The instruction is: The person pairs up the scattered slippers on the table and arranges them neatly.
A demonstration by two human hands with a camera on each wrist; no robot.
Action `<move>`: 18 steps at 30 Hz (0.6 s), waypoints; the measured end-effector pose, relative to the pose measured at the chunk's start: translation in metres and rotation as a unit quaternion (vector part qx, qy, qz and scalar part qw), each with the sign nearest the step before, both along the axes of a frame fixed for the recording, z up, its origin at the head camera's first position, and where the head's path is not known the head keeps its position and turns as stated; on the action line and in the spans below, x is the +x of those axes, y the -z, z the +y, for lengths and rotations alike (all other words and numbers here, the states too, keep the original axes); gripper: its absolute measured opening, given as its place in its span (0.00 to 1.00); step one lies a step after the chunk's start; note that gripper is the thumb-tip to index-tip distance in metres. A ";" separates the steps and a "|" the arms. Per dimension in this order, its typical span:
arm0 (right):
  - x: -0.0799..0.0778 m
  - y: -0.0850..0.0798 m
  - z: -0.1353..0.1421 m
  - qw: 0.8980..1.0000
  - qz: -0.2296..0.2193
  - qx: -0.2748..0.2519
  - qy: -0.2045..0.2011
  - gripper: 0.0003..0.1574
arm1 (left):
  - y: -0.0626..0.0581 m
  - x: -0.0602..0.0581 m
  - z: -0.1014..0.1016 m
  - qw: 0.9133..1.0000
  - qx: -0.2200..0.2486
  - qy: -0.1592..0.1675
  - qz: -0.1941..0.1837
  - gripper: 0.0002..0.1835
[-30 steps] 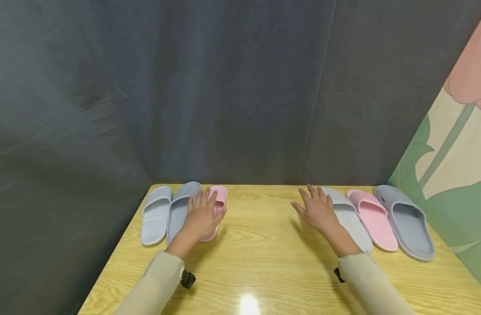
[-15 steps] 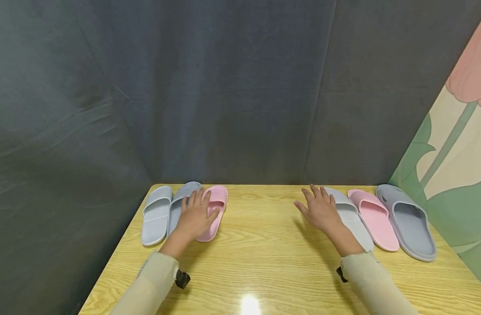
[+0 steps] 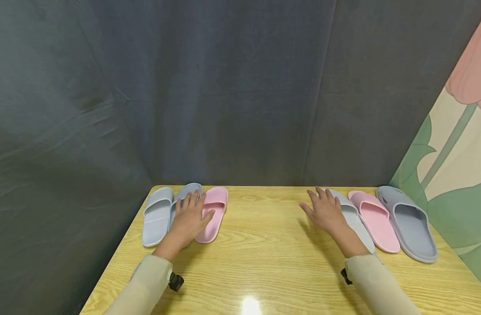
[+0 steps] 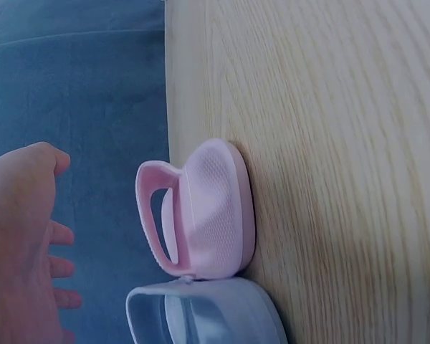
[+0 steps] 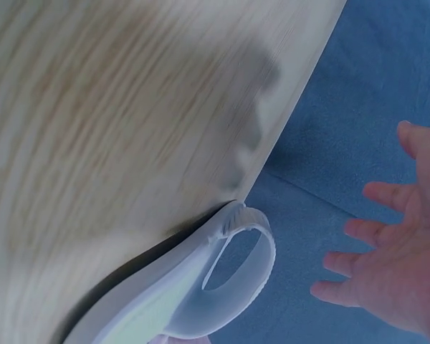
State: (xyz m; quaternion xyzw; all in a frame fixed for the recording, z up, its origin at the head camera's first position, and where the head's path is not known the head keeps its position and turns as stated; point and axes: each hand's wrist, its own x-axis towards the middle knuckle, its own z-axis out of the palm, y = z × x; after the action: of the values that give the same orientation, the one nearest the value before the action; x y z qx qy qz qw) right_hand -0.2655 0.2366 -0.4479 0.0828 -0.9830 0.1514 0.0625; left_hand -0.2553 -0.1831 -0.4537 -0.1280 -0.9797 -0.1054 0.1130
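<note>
My left hand (image 3: 188, 220), fingers spread and palm down, hovers over the blue-grey slipper (image 3: 190, 190) and hides much of it. Just right of that hand lies a pink slipper (image 3: 214, 217); a pale grey slipper (image 3: 155, 224) is at the far left. In the left wrist view the hand is apart from the pink slipper. My right hand (image 3: 328, 213) is held above the table with straight fingers, overlapping the left side of another pale slipper (image 3: 353, 221). Beside this one are a second pink slipper (image 3: 376, 221) and a larger grey slipper (image 3: 410, 225). Neither hand holds anything.
Both rows of slippers lie along the back of a wood-grain table (image 3: 260, 245). A dark curtain (image 3: 240, 96) hangs behind its far edge. On the right stands a panel (image 3: 457, 175) printed with a pink flower and green leaves.
My left hand has drifted left, uncovering more of the pink slipper and covering more of the blue-grey one. The right hand has shifted slightly right. The slippers stay in place.
</note>
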 end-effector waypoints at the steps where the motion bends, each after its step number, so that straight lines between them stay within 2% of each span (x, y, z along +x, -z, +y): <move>1: 0.000 0.000 0.001 1.000 -0.001 -0.001 0.000 0.42 | 0.000 0.000 -0.002 1.000 -0.001 0.000 0.003 0.38; 9: 0.000 -0.001 0.008 1.000 -0.004 -0.012 0.000 0.42 | -0.004 0.002 -0.010 1.000 0.006 0.001 -0.008 0.38; 18: -0.002 0.002 0.015 1.000 0.016 -0.018 0.004 0.39 | 0.000 -0.001 -0.024 1.000 0.016 -0.013 -0.014 0.37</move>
State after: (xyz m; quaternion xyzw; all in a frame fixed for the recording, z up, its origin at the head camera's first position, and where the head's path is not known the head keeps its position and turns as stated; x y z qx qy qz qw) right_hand -0.2678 0.2518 -0.4501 0.0796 -0.9795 0.1672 0.0800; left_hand -0.2567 -0.2075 -0.4540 -0.1120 -0.9809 -0.1214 0.1028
